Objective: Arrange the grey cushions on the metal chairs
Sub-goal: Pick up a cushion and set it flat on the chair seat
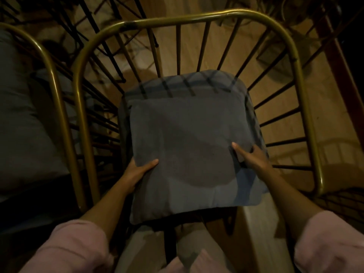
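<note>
A square grey cushion [183,138] lies flat over the seat of a brass-coloured metal chair [197,16] with dark spindles. Under it shows a second grey cushion [197,83], its far edge against the spindles. My left hand [137,170] grips the top cushion's near left edge, thumb on top and fingers beneath. My right hand [250,156] holds the right edge, fingers spread on the fabric. Both sleeves are pink.
A second brass metal chair [57,99] stands close on the left with a grey cushion [17,123] on its seat. Wooden floor [279,99] shows through the spindles. Dark furniture legs stand at the back and a dark red post [334,56] at the right.
</note>
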The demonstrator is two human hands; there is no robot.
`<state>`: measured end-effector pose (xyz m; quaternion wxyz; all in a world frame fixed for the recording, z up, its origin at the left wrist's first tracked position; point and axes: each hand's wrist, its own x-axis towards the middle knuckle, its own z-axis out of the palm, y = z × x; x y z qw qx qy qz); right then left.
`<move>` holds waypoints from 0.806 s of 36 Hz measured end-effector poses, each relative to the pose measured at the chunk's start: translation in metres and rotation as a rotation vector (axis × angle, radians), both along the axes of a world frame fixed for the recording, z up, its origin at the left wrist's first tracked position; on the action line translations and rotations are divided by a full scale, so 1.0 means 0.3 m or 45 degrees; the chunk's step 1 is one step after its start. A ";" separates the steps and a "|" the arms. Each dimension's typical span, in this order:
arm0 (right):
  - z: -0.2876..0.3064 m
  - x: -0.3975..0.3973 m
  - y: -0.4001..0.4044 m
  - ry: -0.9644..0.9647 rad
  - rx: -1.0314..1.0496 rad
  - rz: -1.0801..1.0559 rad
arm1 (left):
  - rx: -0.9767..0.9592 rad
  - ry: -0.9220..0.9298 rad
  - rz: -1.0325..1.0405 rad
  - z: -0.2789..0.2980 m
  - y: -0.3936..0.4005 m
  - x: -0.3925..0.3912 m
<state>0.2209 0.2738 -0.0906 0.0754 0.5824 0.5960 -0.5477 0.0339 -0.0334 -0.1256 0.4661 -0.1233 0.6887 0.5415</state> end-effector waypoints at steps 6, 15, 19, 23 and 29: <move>-0.014 0.018 -0.020 0.048 0.000 -0.078 | 0.009 -0.058 -0.005 -0.007 -0.025 0.029; 0.041 -0.034 -0.038 0.031 0.025 0.075 | 0.027 -0.098 0.043 -0.017 -0.058 0.072; 0.061 -0.049 -0.053 -0.087 0.004 0.173 | -0.036 -0.058 0.051 -0.012 -0.069 0.022; 0.067 -0.091 -0.084 -0.277 -0.016 0.255 | 0.008 -0.006 -0.017 0.050 -0.067 -0.052; -0.113 -0.234 -0.110 -0.382 0.284 0.407 | 0.087 0.324 0.015 0.244 -0.124 -0.229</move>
